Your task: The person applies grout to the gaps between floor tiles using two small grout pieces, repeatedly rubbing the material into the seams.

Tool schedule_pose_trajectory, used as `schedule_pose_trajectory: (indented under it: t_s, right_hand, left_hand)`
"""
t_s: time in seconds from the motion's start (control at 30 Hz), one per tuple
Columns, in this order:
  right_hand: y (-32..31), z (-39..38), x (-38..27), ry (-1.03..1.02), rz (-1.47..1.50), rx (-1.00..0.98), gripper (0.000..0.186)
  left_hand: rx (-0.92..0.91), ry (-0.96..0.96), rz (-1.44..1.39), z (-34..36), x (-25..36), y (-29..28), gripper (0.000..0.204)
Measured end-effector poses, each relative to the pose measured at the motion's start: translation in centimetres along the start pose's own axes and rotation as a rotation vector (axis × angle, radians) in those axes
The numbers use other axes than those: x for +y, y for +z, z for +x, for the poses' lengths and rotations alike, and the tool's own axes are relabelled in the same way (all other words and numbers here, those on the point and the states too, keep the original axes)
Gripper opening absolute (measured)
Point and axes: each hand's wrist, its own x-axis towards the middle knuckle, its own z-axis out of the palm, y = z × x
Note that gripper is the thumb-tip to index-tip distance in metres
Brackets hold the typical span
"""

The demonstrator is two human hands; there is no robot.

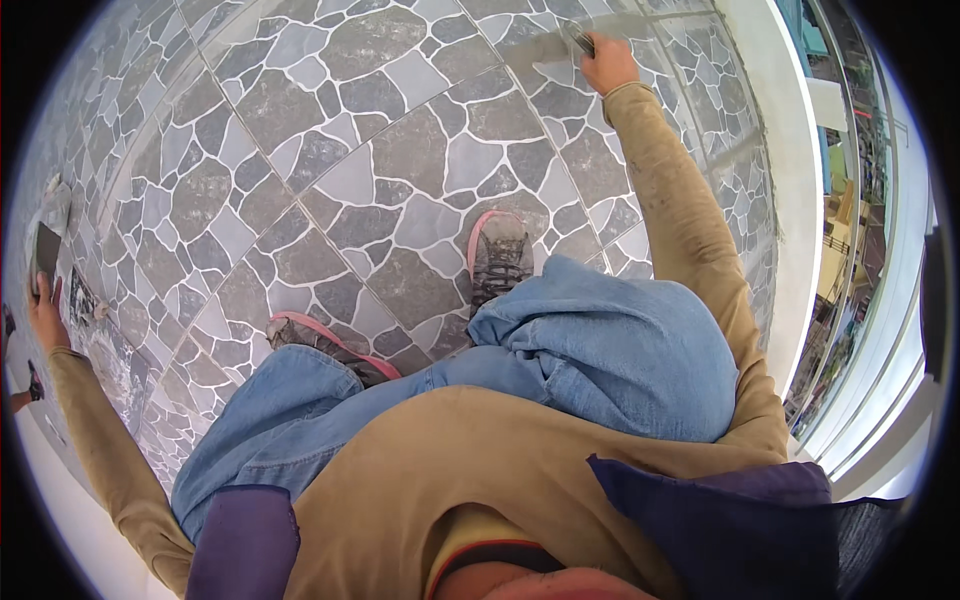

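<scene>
Left hand (46, 315) grips dark slab (47, 250); right hand (611, 66) grips small tool (582, 41). Shoes (503, 252) on tiles (412, 150) between, white ledge (792, 180) right.

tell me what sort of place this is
Possibly a balcony or porch having its floor finished: stone-patterned floor tiles, greyish smears beside the right hand, and a pale ledge with colourful clutter beyond it.

Bright, even light, whitish glare at right, tiled floor (415, 150) crisp mid-picture, edges bowed by fisheye, corners black.
</scene>
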Motion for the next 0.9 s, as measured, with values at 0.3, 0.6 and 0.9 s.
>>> schedule_pose_trajectory:
  t_s: [0.3, 0.6, 0.9]
  right_hand:
    - [4.0, 0.8, -4.9, 0.054, -0.058, -0.133, 0.033]
    - [1.9, -2.1, -13.3, -0.095, 0.291, -0.207, 0.036]
    - [-5.8, 0.5, -1.1, 0.317, 1.344, -0.15, 0.031]
  left_hand:
    - [0.034, -0.075, 0.089, 0.7, -5.8, -6.1, 0.049]
    - [-0.058, -0.105, 0.113, 5.6, -5.3, 0.8, 0.048]
    - [-0.068, -0.087, 0.141, 2.9, -5.5, -3.7, 0.049]
